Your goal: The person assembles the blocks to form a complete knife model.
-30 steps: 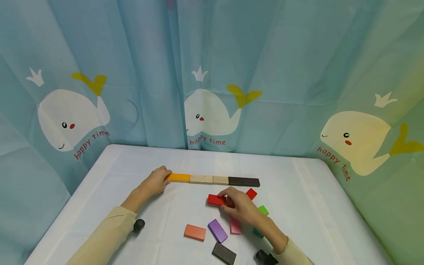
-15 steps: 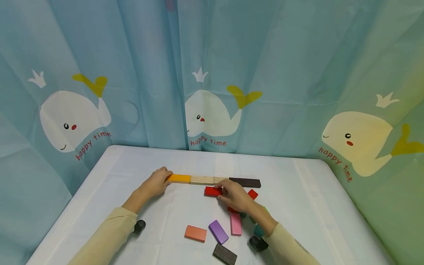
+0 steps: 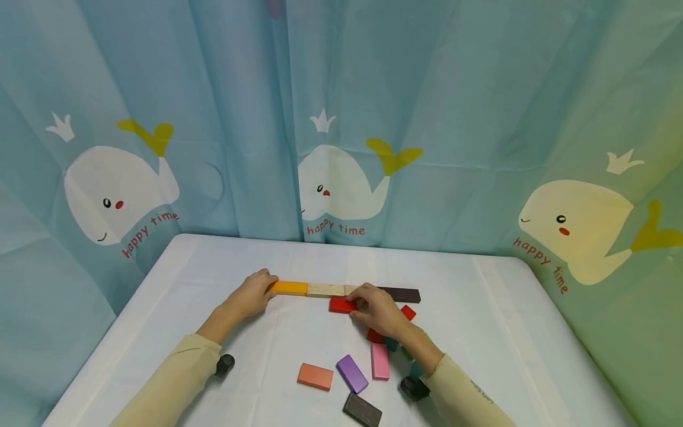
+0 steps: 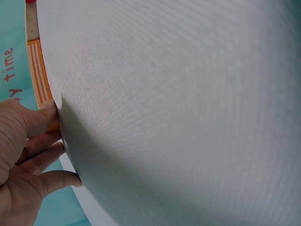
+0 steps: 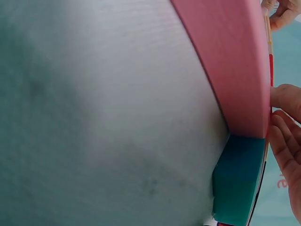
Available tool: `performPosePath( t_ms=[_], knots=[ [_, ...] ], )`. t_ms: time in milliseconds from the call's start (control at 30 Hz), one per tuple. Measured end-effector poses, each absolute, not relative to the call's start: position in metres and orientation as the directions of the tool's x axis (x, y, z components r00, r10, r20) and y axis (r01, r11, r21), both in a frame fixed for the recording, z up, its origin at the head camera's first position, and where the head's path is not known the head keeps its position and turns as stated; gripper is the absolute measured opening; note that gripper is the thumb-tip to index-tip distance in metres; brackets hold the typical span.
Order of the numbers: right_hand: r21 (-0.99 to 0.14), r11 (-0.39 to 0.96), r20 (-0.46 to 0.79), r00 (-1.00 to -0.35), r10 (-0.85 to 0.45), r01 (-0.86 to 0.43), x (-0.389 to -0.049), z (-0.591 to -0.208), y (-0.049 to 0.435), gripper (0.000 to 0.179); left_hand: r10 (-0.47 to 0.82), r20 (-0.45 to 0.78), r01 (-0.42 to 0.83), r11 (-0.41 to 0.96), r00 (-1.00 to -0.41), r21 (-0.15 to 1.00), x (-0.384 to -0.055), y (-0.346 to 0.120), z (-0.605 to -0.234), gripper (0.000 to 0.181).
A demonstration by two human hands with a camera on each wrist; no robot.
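Observation:
A straight row of small blocks lies across the table in the head view: an orange block [image 3: 291, 288] at the left end, light wood blocks [image 3: 325, 290] in the middle, dark brown ones [image 3: 404, 295] at the right. At the row's left end my left hand [image 3: 251, 295] pinches the orange block between thumb and fingers. My right hand [image 3: 376, 309] grips the right part of a red block [image 3: 340, 305], lying along the near side of the wood blocks. Whether red and wood touch, I cannot tell. That hand covers part of the row. In the left wrist view, the orange block [image 4: 40, 70] shows pale stripes.
Nearer the person lie loose blocks: pink [image 3: 380, 362], purple [image 3: 351, 373], coral [image 3: 315, 376] and dark grey [image 3: 362, 409]. Other red blocks [image 3: 408, 312] and teal ones [image 3: 417, 369] lie around the right forearm, partly hidden. A whale-print curtain [image 3: 459, 118] hangs behind the white table [image 3: 213, 255].
My right hand has moved away from the person and slightly left, bringing the red block from nearer the loose blocks up close to the row. The left hand has stayed on the orange block.

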State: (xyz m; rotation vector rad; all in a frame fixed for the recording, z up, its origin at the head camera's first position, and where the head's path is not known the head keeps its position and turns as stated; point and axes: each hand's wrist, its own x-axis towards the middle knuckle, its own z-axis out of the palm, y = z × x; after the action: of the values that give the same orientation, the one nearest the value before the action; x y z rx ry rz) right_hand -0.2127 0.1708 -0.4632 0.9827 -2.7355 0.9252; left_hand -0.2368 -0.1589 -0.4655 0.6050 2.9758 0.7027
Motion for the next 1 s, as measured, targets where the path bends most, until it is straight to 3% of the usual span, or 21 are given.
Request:
performPosePath(
  t_ms=[400,767,1000],
  knots=[
    [-0.526,0.622,0.268,-0.807,-0.526,-0.580,-0.214,-0.463,0.168,0.012,0.382,0.068,0.371,0.819,-0.922,0.437,-0.235,-0.159,-0.463,0.022],
    [-0.499,0.631,0.291,-0.801,-0.524,-0.594,-0.210,-0.457,0.173,0.016,0.392,0.092,0.392,0.813,-0.915,0.431,-0.235,-0.160,-0.465,0.022],
    [-0.564,0.557,0.301,-0.780,-0.548,-0.610,-0.196,-0.448,0.192,0.018,0.394,0.092,0.392,0.809,-0.915,0.437,-0.235,-0.160,-0.465,0.021]
  ],
)
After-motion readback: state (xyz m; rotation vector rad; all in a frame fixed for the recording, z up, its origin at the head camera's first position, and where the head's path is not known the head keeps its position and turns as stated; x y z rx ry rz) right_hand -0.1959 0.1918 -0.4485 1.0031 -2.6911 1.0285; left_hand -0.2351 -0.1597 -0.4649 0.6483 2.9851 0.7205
